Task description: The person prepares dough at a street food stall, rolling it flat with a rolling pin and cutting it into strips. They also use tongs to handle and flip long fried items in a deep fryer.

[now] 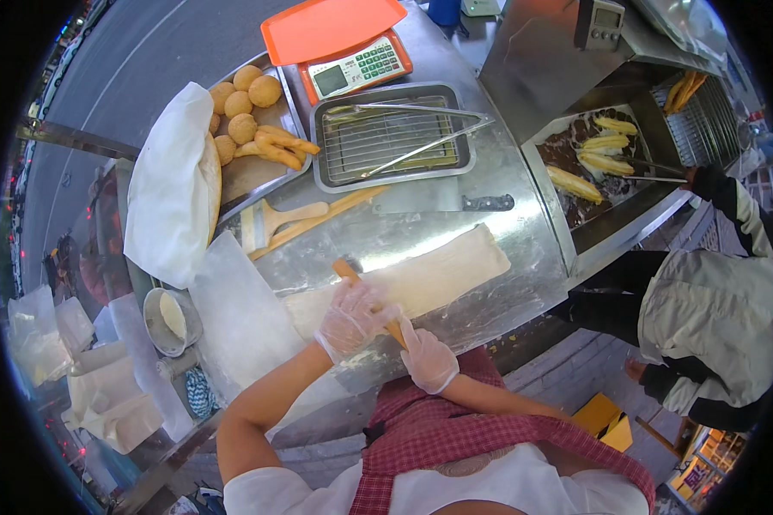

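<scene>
A wooden rolling pin lies slantwise across a long, flat strip of dough on the steel worktop. My left hand, in a clear plastic glove, grips the pin over the dough. My right hand, gloved the same way, holds the pin's near end by the table's front edge. The dough's left part runs behind my left hand. Beyond it lie a cleaver with a black handle, a flat brush and a long wooden stick.
Tongs rest on a racked tray. Behind are an orange scale and fried dough balls. At right, a co-worker holds tongs over a fryer with frying dough sticks. A flour bowl stands left.
</scene>
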